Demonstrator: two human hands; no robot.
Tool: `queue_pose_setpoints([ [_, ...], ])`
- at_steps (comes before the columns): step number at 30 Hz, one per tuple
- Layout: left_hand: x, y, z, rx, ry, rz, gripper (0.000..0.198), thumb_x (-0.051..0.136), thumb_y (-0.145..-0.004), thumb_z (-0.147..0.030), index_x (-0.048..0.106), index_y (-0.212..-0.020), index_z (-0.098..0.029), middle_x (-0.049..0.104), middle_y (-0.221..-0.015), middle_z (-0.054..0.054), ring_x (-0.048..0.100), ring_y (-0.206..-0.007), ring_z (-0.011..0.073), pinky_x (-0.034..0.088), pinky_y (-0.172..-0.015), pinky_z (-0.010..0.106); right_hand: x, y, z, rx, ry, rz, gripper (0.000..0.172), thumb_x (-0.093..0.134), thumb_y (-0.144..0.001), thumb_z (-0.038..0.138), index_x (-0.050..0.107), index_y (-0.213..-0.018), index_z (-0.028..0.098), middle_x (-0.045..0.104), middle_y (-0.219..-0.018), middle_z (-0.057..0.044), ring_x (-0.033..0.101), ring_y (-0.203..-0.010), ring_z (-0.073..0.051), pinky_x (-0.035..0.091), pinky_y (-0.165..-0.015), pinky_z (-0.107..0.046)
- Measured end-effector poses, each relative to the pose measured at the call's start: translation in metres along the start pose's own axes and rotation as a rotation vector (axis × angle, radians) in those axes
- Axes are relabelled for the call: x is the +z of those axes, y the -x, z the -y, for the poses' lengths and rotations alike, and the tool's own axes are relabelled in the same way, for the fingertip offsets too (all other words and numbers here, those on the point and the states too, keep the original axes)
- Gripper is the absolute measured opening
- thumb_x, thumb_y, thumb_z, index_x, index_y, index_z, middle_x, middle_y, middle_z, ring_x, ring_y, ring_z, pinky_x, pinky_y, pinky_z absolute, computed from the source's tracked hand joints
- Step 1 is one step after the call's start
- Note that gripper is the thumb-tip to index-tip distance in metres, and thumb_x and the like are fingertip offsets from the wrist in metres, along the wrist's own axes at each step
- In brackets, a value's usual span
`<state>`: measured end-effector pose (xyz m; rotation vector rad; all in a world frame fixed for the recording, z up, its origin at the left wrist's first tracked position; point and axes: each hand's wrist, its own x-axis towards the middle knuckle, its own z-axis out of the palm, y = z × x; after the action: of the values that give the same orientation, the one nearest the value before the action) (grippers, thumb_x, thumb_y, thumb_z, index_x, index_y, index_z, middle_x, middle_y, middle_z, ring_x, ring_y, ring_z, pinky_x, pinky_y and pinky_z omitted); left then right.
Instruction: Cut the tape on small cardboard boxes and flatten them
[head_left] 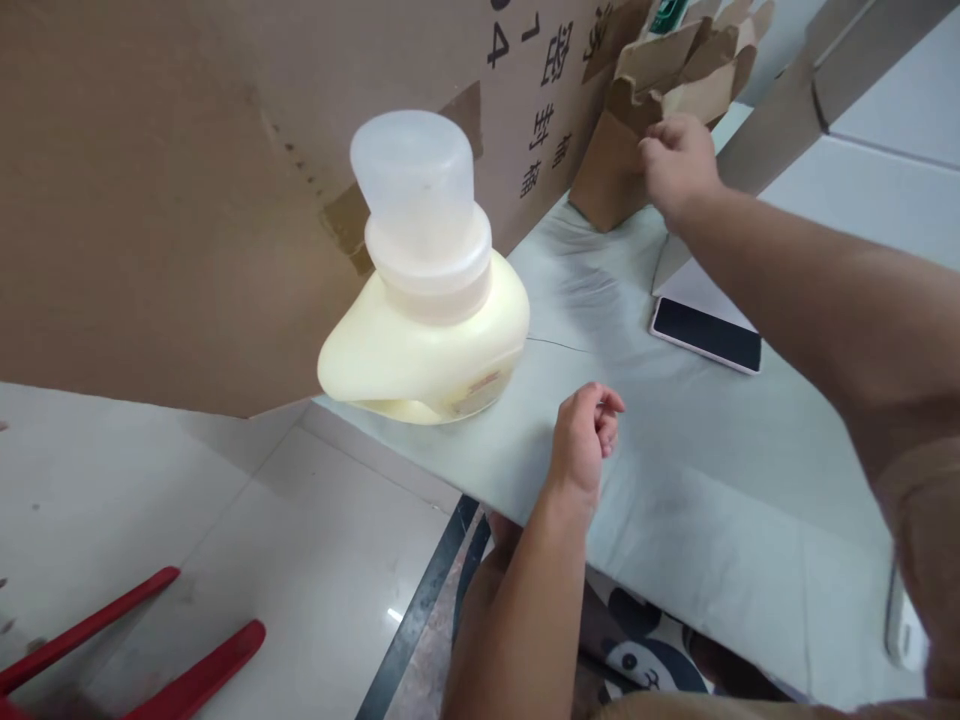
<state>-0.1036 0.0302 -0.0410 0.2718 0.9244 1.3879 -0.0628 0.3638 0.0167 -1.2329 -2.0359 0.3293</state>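
My right hand (677, 160) reaches to the far side of the table and pinches the edge of a brown cardboard piece (660, 80) that stands among several folded cardboard pieces. My left hand (586, 436) rests on the pale cloth-covered table (675, 480) near its front edge, with fingers curled loosely and nothing in them. A cream plastic bottle (427, 340) with a wide translucent cap (416, 185) stands at the table's left corner, a short way left of my left hand.
A phone (706, 334) with a dark screen lies face up on the table beside a white sheet. A large cardboard box (187, 180) with printed characters stands behind the bottle. Red bars (150, 650) lie on the tiled floor at lower left.
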Motion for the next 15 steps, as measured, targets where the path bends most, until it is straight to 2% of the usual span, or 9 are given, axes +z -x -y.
queue_pose_setpoints([
  [1,0.002,0.003,0.0,0.025,-0.01,-0.013,0.033,0.049,-0.087,-0.049,0.052,-0.07,-0.021,0.031,-0.045,-0.008,0.024,-0.042,0.0078,0.022,-0.048,0.023,-0.007,0.02,0.006,0.028,0.004,-0.028,0.016,0.055,-0.094,0.005,0.069,-0.101,0.006,0.069,-0.126,-0.017,0.063,-0.11,-0.015,0.05,-0.108,-0.041],
  [4,0.005,0.016,-0.002,0.155,-0.025,-0.088,0.029,0.053,-0.086,-0.045,0.054,-0.07,-0.02,0.036,-0.051,-0.006,0.032,-0.049,0.0096,0.026,-0.052,0.024,-0.04,0.093,0.025,0.02,-0.08,0.004,0.029,0.069,-0.084,0.004,0.07,-0.112,0.014,0.068,-0.131,-0.009,0.066,-0.086,-0.007,0.055,-0.087,-0.028],
  [5,0.005,0.023,-0.003,0.226,-0.022,-0.141,0.026,0.053,-0.086,-0.042,0.054,-0.07,-0.021,0.038,-0.053,-0.005,0.034,-0.052,0.0103,0.027,-0.053,0.024,-0.053,0.121,0.03,0.018,-0.146,0.008,0.026,0.07,-0.083,0.005,0.069,-0.108,0.014,0.07,-0.124,-0.008,0.066,-0.082,-0.007,0.054,-0.081,-0.027],
  [7,0.003,0.037,-0.004,0.4,-0.023,-0.307,0.021,0.054,-0.085,-0.035,0.053,-0.069,-0.021,0.042,-0.059,-0.003,0.039,-0.059,0.0119,0.033,-0.059,0.025,-0.079,0.177,0.038,-0.016,-0.224,-0.08,0.011,0.074,-0.083,0.013,0.064,-0.087,0.017,0.071,-0.089,-0.002,0.064,-0.073,-0.009,0.053,-0.071,-0.027],
  [9,0.0,0.051,-0.001,0.564,-0.057,-0.461,0.018,0.053,-0.087,-0.031,0.054,-0.072,-0.022,0.047,-0.068,-0.001,0.045,-0.068,0.0138,0.039,-0.067,0.026,-0.107,0.231,0.041,-0.122,-0.282,-0.212,0.03,0.081,-0.08,0.02,0.053,-0.07,0.022,0.07,-0.08,-0.002,0.069,-0.076,-0.014,0.055,-0.068,-0.029],
  [11,-0.002,0.059,0.005,0.658,-0.112,-0.542,0.015,0.052,-0.09,-0.031,0.055,-0.077,-0.023,0.05,-0.077,0.0,0.051,-0.079,0.0159,0.042,-0.077,0.027,-0.136,0.283,0.041,-0.209,-0.346,-0.295,0.037,0.089,-0.075,0.031,0.052,-0.076,0.026,0.069,-0.077,-0.002,0.071,-0.072,-0.017,0.055,-0.057,-0.03],
  [12,-0.002,0.061,0.008,0.678,-0.137,-0.555,0.013,0.051,-0.091,-0.031,0.056,-0.081,-0.024,0.053,-0.083,0.0,0.054,-0.085,0.017,0.043,-0.081,0.028,-0.151,0.307,0.039,-0.227,-0.349,-0.275,0.04,0.093,-0.07,0.035,0.056,-0.083,0.03,0.069,-0.075,-0.001,0.071,-0.067,-0.019,0.054,-0.05,-0.029],
  [13,-0.002,0.06,0.012,0.686,-0.159,-0.556,0.012,0.05,-0.092,-0.033,0.057,-0.087,-0.025,0.056,-0.089,0.001,0.056,-0.093,0.0181,0.044,-0.086,0.029,-0.168,0.331,0.037,-0.226,-0.331,-0.266,0.04,0.094,-0.068,0.04,0.061,-0.088,0.033,0.068,-0.072,-0.001,0.069,-0.06,-0.021,0.052,-0.043,-0.03],
  [15,0.0,0.055,0.019,0.688,-0.182,-0.545,0.016,0.048,-0.092,-0.036,0.059,-0.099,-0.025,0.062,-0.107,0.003,0.058,-0.11,0.0204,0.044,-0.097,0.033,-0.202,0.374,0.031,-0.262,-0.213,-0.183,0.019,0.084,-0.077,0.045,0.07,-0.086,0.037,0.067,-0.064,-0.005,0.066,-0.048,-0.025,0.052,-0.036,-0.038],
])
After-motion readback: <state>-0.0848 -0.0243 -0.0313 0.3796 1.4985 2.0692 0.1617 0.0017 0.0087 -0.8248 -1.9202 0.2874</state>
